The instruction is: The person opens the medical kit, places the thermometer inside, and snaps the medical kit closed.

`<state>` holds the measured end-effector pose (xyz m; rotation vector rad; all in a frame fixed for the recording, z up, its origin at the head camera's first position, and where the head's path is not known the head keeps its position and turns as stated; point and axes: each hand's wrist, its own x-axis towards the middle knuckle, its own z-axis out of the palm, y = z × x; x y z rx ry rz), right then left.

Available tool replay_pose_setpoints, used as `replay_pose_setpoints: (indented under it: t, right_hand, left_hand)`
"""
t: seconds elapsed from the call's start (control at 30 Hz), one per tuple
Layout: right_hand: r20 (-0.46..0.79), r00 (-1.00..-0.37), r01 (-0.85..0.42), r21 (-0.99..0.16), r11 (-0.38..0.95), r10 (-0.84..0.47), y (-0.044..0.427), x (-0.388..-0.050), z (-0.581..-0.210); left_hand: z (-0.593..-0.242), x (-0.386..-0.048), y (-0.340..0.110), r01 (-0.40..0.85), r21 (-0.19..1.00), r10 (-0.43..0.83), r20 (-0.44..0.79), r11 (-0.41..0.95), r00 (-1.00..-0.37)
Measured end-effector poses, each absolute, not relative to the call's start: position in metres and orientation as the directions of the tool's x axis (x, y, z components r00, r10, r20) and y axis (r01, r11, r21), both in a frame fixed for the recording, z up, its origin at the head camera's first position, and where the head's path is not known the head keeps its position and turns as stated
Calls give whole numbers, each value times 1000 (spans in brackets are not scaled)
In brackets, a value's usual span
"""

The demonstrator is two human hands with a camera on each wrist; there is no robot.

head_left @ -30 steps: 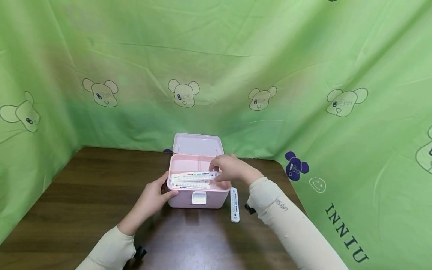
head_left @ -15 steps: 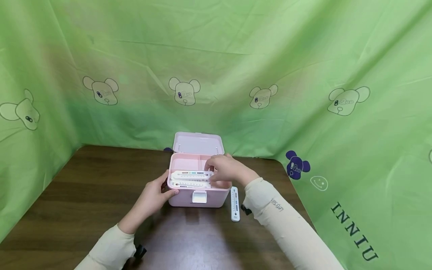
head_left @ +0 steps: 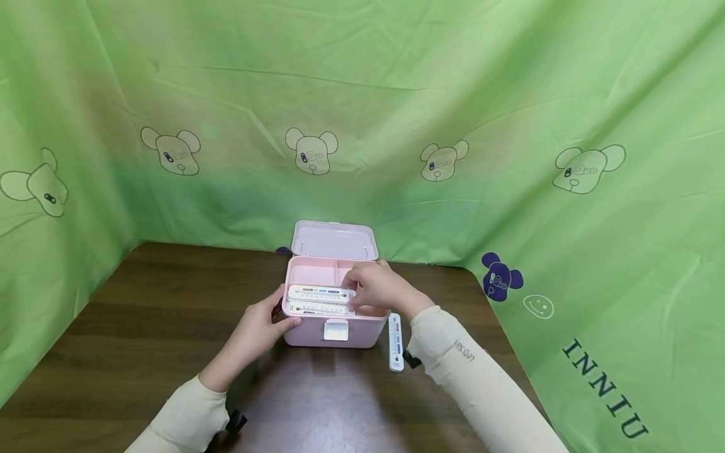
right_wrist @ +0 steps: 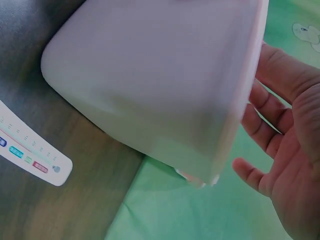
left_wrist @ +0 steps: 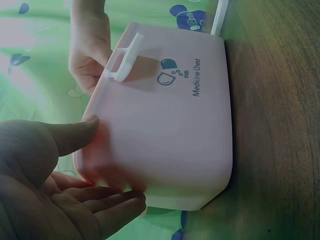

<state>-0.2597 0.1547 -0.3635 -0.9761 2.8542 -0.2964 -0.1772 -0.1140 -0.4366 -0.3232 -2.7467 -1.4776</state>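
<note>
A pink box (head_left: pixel 308 333) stands on the table with its lid raised at the back. My left hand (head_left: pixel 257 330) holds its left front corner, thumb (left_wrist: pixel 82 135) on the front and fingers along the side. White thermometers lie crosswise in the front part: an upper one (head_left: pixel 320 293) behind a lower one (head_left: pixel 320 308). Reaching over the right rim, my right hand (head_left: pixel 385 286) has its bent fingers around the upper one's right end. In the right wrist view, the box wall partly hides the fingertips of that hand (right_wrist: pixel 295 135).
Another white thermometer (head_left: pixel 396 343) lies on the brown table (head_left: pixel 141 340), right of the box. The raised lid (head_left: pixel 334 240) stands in front of a green printed cloth (head_left: pixel 362 201) hanging behind and at both sides.
My right hand has moved left and lowered the upper thermometer, which was tilted and raised, into line with the lower one inside the box. My left hand has stayed on the corner.
</note>
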Motion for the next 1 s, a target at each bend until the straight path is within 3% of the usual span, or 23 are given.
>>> replay_pose_setpoints:
  t: [0.3,0.53,1.0]
  right_hand:
    - [52,-797,-603,-116,789,-601,157,-247,-371]
    - [38,-807,-591,-63,804,-590,159,-237,-367]
    - [115,-839,-544,-180,820,-532,167,-230,-369]
  left_hand:
    - [-436,-172,-111,169,829,167,93,533,-982]
    - [-435,-169,-107,169,827,167,92,536,-982]
    - [-437,-171,-107,166,824,163,91,542,-982]
